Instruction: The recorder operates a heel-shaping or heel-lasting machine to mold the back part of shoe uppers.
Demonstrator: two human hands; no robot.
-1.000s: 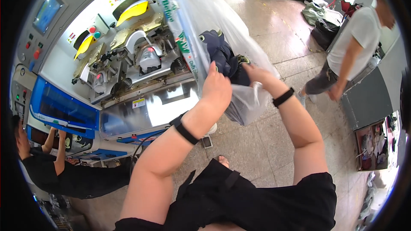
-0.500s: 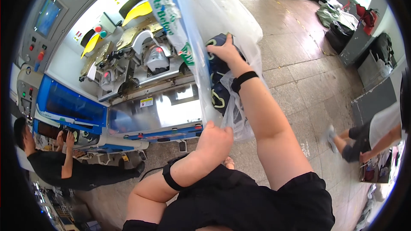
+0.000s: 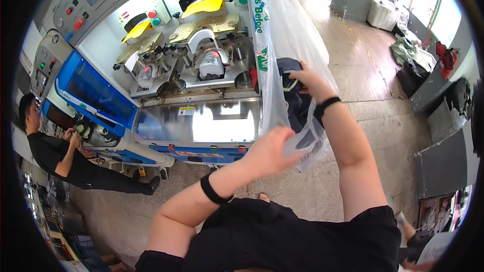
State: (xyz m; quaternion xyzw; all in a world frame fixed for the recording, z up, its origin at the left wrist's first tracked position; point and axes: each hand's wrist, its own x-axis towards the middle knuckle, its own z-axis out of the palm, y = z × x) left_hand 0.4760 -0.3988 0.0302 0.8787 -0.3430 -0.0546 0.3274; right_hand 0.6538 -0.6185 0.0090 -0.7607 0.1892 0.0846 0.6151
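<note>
A clear plastic bag (image 3: 275, 106) with green print hangs in front of me, beside the machine. In it are dark navy pieces with pale green trim that look like shoe uppers (image 3: 297, 106). My right hand (image 3: 315, 83) reaches to the top of these pieces, thumb and fingers closed on one dark upper; part of its grip is hidden. My left hand (image 3: 269, 153) is at the lower edge of the bag, thumb and fingers apart. Whether it touches the plastic I cannot tell.
A machine (image 3: 201, 121) with two toe-shaped moulds (image 3: 212, 65) and yellow guards stands to the left. A co-worker in black (image 3: 55, 151) handles a shoe upper at another station. At right, bags (image 3: 416, 75) and bins line the wall, and another person (image 3: 433, 252) shows at the lower edge.
My view has turned left, so the machine and bag appear farther right. My left hand has gone from closed to fingers apart. The person at right has moved down toward the picture's edge.
</note>
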